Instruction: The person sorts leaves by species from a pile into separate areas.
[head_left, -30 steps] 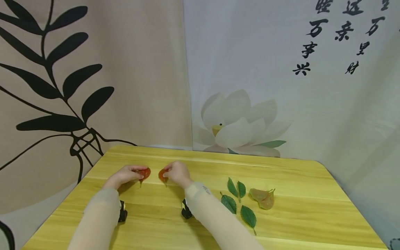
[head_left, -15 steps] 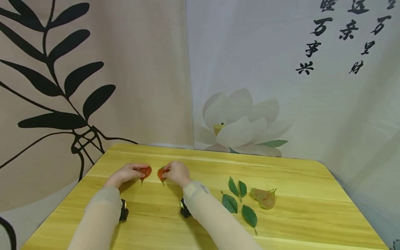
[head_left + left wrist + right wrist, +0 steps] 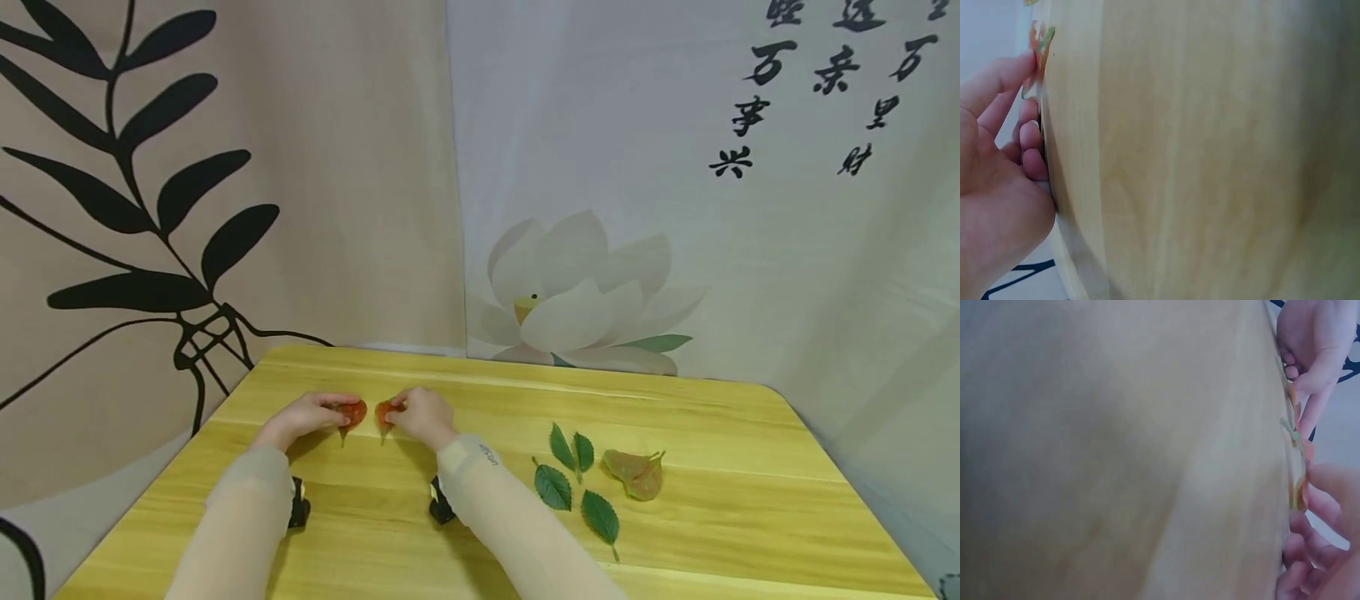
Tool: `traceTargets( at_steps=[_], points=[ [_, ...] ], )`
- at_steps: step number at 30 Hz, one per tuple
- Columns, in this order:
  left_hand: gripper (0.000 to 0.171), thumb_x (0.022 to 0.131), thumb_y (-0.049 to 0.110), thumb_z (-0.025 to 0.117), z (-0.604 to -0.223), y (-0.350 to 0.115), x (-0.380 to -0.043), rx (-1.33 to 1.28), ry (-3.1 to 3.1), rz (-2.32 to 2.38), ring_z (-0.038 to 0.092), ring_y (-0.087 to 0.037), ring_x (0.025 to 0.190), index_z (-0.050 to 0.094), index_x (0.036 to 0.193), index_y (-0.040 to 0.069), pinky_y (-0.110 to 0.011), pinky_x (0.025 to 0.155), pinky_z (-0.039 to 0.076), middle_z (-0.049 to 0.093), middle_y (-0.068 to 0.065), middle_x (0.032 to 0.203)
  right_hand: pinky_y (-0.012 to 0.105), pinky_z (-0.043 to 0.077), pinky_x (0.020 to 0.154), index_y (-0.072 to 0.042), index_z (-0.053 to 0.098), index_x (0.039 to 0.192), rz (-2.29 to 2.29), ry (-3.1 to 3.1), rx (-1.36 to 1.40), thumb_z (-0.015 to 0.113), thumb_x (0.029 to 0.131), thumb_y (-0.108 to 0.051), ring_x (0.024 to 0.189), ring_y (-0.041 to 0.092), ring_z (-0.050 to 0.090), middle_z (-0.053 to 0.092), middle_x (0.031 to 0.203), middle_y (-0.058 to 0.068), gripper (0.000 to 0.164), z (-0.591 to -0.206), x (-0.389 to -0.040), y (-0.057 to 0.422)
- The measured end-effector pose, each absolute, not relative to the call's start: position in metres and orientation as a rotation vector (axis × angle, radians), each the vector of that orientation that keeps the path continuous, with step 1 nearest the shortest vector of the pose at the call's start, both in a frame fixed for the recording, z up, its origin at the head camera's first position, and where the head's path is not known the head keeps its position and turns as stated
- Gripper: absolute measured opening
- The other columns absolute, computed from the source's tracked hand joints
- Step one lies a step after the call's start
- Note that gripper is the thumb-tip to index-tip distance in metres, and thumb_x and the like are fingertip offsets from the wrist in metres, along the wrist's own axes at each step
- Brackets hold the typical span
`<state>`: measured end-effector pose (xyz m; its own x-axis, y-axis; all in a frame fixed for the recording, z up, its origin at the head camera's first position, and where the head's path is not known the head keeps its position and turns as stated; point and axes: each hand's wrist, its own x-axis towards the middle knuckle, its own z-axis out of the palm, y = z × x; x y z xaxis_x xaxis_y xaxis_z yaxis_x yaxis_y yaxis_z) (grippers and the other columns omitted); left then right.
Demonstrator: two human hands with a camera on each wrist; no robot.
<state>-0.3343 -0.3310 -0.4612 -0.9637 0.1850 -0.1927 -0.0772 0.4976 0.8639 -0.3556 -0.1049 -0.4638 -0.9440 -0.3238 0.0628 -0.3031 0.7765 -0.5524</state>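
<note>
In the head view two red-orange leaves stand side by side near the far left of the table, stems toward me, with a narrow gap between them. My left hand [image 3: 303,417] pinches the edge of the left red leaf [image 3: 356,412] between thumb and fingers. From the other side, my right hand [image 3: 426,417] pinches the right red leaf [image 3: 383,411], partly covering it. The left wrist view shows the thumb on a red leaf [image 3: 1043,53] with green at its stem. Both hands appear in the right wrist view, a leaf [image 3: 1300,494] under the right fingers.
Several green serrated leaves [image 3: 599,516] lie right of the right forearm on the wooden table [image 3: 720,533]. A yellowish-red leaf bunch [image 3: 637,475] lies beyond them. A printed cloth [image 3: 360,208] hangs behind the table's far edge.
The right hand has moved its red leaf slightly left, and the gap between the two leaves has narrowed. Its stem has turned a little. The left hand has hardly moved.
</note>
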Motion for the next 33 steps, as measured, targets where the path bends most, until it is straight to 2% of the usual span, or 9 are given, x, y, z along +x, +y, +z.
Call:
traceTargets(
  at_steps=[7, 12, 16, 21, 24, 26, 28, 30, 33],
  points=[
    [0.053, 0.095, 0.016, 0.062, -0.466, -0.326, -0.335, 0.103, 2.398, 1.509, 0.033, -0.046, 0.133, 0.046, 0.142, -0.003, -0.062, 0.106, 0.024, 0.04, -0.028, 0.144, 0.024, 0.038, 0.049, -0.019, 0.075, 0.108, -1.12, 2.8, -0.488, 0.071, 0.088, -0.037, 0.055, 0.008, 0.047, 0.069, 0.083, -0.011, 0.027, -0.463, -0.353, -0.095],
    [0.055, 0.096, 0.022, 0.061, -0.463, -0.321, -0.337, 0.13, 2.39, 1.505, 0.024, -0.047, 0.137, 0.044, 0.144, 0.002, -0.066, 0.106, 0.019, 0.036, -0.024, 0.148, 0.024, 0.035, 0.047, -0.015, 0.072, 0.113, -1.156, 2.769, -0.493, 0.068, 0.091, -0.035, 0.049, 0.007, 0.041, 0.067, 0.073, -0.008, 0.03, -0.458, -0.353, -0.086],
    [0.056, 0.096, 0.024, 0.061, -0.461, -0.317, -0.338, 0.13, 2.397, 1.504, 0.024, -0.046, 0.137, 0.044, 0.145, 0.003, -0.064, 0.106, 0.02, 0.035, -0.023, 0.149, 0.023, 0.037, 0.047, -0.013, 0.07, 0.117, -1.181, 2.741, -0.499, 0.066, 0.092, -0.033, 0.047, 0.007, 0.042, 0.067, 0.074, -0.004, 0.032, -0.454, -0.354, -0.078],
    [0.058, 0.096, 0.021, 0.058, -0.462, -0.319, -0.338, 0.133, 2.408, 1.514, 0.027, -0.046, 0.136, 0.039, 0.147, 0.001, -0.062, 0.107, 0.02, 0.031, -0.026, 0.15, 0.025, 0.045, 0.059, -0.012, 0.068, 0.12, -1.174, 2.732, -0.54, 0.066, 0.093, -0.033, 0.059, 0.007, 0.052, 0.069, 0.091, -0.003, 0.034, -0.446, -0.354, -0.064],
    [0.057, 0.096, 0.019, 0.057, -0.464, -0.324, -0.338, 0.121, 2.431, 1.516, 0.04, -0.042, 0.124, 0.039, 0.147, 0.0, -0.056, 0.102, 0.031, 0.039, -0.026, 0.144, 0.026, 0.047, 0.064, -0.012, 0.068, 0.12, -1.154, 2.714, -0.596, 0.066, 0.093, -0.033, 0.071, 0.008, 0.057, 0.068, 0.098, -0.003, 0.035, -0.437, -0.352, -0.054],
    [0.057, 0.096, 0.018, 0.056, -0.465, -0.328, -0.337, 0.109, 2.438, 1.528, 0.047, -0.032, 0.108, 0.039, 0.147, 0.0, -0.046, 0.091, 0.039, 0.049, -0.021, 0.131, 0.026, 0.047, 0.065, -0.011, 0.068, 0.12, -1.136, 2.698, -0.653, 0.066, 0.093, -0.032, 0.078, 0.008, 0.058, 0.067, 0.1, -0.002, 0.035, -0.431, -0.349, -0.046],
    [0.057, 0.096, 0.015, 0.054, -0.463, -0.333, -0.335, 0.106, 2.429, 1.552, 0.045, -0.023, 0.088, 0.037, 0.148, -0.001, -0.036, 0.077, 0.039, 0.053, -0.014, 0.109, 0.025, 0.048, 0.065, -0.01, 0.068, 0.12, -1.111, 2.689, -0.726, 0.066, 0.093, -0.031, 0.079, 0.007, 0.059, 0.067, 0.099, -0.001, 0.034, -0.425, -0.346, -0.035],
    [0.056, 0.098, 0.015, 0.051, -0.459, -0.336, -0.333, 0.102, 2.399, 1.586, 0.04, -0.017, 0.076, 0.034, 0.148, -0.003, -0.031, 0.068, 0.037, 0.048, -0.006, 0.092, 0.023, 0.048, 0.065, -0.009, 0.069, 0.119, -1.1, 2.678, -0.792, 0.067, 0.092, -0.029, 0.078, 0.007, 0.059, 0.067, 0.097, 0.0, 0.033, -0.418, -0.342, -0.021],
    [0.055, 0.101, 0.016, 0.048, -0.448, -0.339, -0.332, 0.137, 2.376, 1.605, 0.036, -0.014, 0.067, 0.03, 0.148, -0.007, -0.028, 0.062, 0.036, 0.042, -0.001, 0.08, 0.023, 0.048, 0.065, -0.01, 0.07, 0.117, -1.101, 2.665, -0.848, 0.067, 0.092, -0.028, 0.078, 0.008, 0.059, 0.067, 0.096, 0.0, 0.031, -0.408, -0.333, 0.005]
  ],
)
